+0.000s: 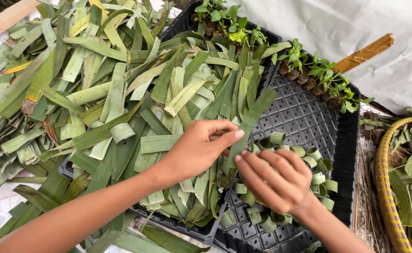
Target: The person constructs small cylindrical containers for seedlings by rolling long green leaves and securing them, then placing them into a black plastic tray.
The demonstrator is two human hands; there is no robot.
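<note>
My left hand point(197, 149) and my right hand point(275, 179) both pinch the lower end of one long green leaf strip point(254, 116) that rises up and to the right over a black plastic seedling tray point(309, 117). Under my right hand lie several short leaf pieces rolled into small rings point(314, 165) on the tray. A big heap of flat cut leaf strips point(102, 89) covers the left side and spills across a second black tray point(187, 227).
Small green seedlings point(318, 75) in little rolled pots stand along the trays' far edges. A yellow woven basket point(385, 187) with leaf scraps sits at the right. White cloth point(356, 28) lies behind, with a cardboard strip point(365, 54) on it.
</note>
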